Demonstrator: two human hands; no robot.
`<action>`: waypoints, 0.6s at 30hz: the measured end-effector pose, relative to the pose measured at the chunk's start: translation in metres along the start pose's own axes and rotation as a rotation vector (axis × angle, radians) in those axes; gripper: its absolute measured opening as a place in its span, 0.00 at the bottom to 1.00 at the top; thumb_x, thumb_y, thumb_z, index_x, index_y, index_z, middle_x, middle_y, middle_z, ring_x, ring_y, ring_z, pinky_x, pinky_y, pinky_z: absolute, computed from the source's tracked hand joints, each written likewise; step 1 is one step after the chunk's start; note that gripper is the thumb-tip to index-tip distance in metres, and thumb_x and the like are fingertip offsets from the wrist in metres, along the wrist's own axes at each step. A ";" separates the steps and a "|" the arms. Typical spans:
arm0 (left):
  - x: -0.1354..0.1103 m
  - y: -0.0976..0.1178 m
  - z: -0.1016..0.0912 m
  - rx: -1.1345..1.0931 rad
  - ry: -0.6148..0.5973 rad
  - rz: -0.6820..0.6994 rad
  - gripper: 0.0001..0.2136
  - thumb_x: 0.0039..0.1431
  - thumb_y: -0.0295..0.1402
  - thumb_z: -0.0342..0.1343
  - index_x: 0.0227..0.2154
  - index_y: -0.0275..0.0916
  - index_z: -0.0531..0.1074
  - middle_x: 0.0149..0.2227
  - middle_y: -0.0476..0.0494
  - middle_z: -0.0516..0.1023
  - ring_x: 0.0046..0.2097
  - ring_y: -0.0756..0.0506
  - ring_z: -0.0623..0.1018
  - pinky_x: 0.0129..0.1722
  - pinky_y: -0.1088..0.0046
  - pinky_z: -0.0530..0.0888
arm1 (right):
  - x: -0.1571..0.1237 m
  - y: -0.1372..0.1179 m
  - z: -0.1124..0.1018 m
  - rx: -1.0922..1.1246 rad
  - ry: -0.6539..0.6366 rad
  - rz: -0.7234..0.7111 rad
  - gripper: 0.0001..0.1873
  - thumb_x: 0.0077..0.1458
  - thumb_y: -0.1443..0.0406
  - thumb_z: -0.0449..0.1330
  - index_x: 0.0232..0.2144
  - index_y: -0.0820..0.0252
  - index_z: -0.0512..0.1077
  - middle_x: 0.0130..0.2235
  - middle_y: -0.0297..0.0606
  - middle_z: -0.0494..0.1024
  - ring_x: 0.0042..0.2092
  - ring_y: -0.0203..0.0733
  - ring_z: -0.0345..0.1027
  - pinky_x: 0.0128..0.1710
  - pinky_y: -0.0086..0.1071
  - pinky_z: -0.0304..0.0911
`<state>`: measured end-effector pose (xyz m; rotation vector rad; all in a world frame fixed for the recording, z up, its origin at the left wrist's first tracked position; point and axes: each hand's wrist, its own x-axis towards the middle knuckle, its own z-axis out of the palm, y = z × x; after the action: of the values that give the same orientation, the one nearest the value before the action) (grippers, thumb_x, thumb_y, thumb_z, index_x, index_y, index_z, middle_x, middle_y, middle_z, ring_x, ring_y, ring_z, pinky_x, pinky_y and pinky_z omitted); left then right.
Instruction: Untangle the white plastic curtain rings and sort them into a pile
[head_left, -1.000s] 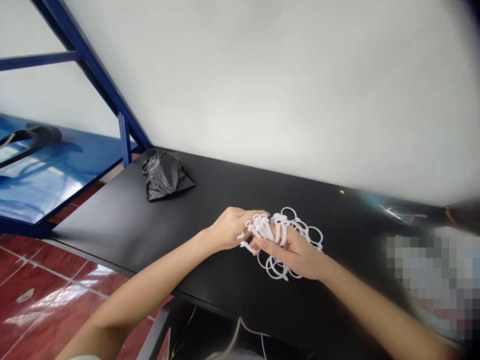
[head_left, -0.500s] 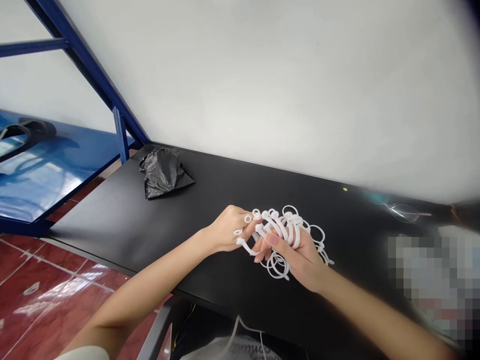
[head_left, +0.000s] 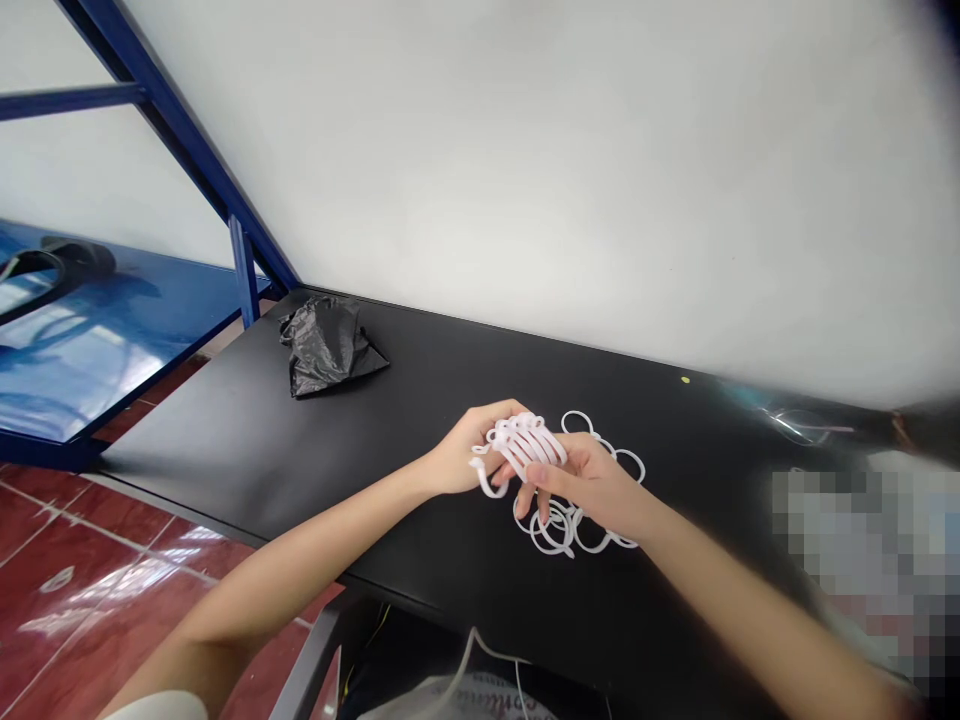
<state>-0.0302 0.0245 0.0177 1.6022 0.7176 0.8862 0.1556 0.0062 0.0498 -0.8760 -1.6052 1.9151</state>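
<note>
Several white plastic curtain rings (head_left: 529, 442), each with a small eyelet, form a tight row around the fingers of my left hand (head_left: 456, 456). One ring hangs apart from that row below the left hand. My right hand (head_left: 609, 488) reaches in from the right, its thumb and fingers closed on the row's lower right side. Most of my left fingers are hidden behind the rings. Under and beyond my right hand, loose curtain rings (head_left: 553, 532) lie in a tangled pile on the black table (head_left: 450, 350).
A crumpled black plastic bag (head_left: 326, 345) lies at the table's back left. Clear plastic packaging (head_left: 806, 425) and a blurred-out patch (head_left: 862, 560) are on the right. A blue metal frame (head_left: 244, 260) stands left, and a white wall (head_left: 525, 180) rises behind.
The rings spread over my right hand's fingers are now bunched in a row on my left hand. My right hand has moved slightly left, uncovering more of the loose pile.
</note>
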 end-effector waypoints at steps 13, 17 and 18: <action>0.024 0.002 -0.076 0.761 -0.078 -0.108 0.16 0.52 0.23 0.49 0.41 0.38 0.76 0.40 0.46 0.81 0.40 0.46 0.79 0.40 0.73 0.72 | -0.009 -0.031 -0.061 -0.463 0.642 -0.177 0.16 0.58 0.53 0.61 0.35 0.59 0.79 0.39 0.41 0.82 0.33 0.40 0.77 0.28 0.29 0.71; 0.018 -0.002 -0.089 0.715 -0.069 -0.068 0.18 0.55 0.29 0.52 0.49 0.38 0.72 0.49 0.42 0.79 0.50 0.43 0.77 0.51 0.66 0.73 | -0.012 -0.034 -0.068 -0.523 0.635 -0.135 0.18 0.57 0.52 0.60 0.34 0.60 0.79 0.39 0.42 0.82 0.33 0.42 0.77 0.29 0.32 0.72; 0.015 -0.003 -0.094 0.713 -0.065 -0.071 0.19 0.55 0.30 0.53 0.51 0.38 0.71 0.51 0.41 0.77 0.51 0.43 0.77 0.53 0.64 0.73 | -0.013 -0.035 -0.070 -0.539 0.627 -0.112 0.18 0.57 0.51 0.61 0.34 0.60 0.79 0.39 0.43 0.82 0.34 0.42 0.77 0.29 0.32 0.72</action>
<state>-0.1022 0.0865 0.0272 2.1964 1.1152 0.5406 0.2146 0.0504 0.0793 -1.3912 -1.7146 0.9714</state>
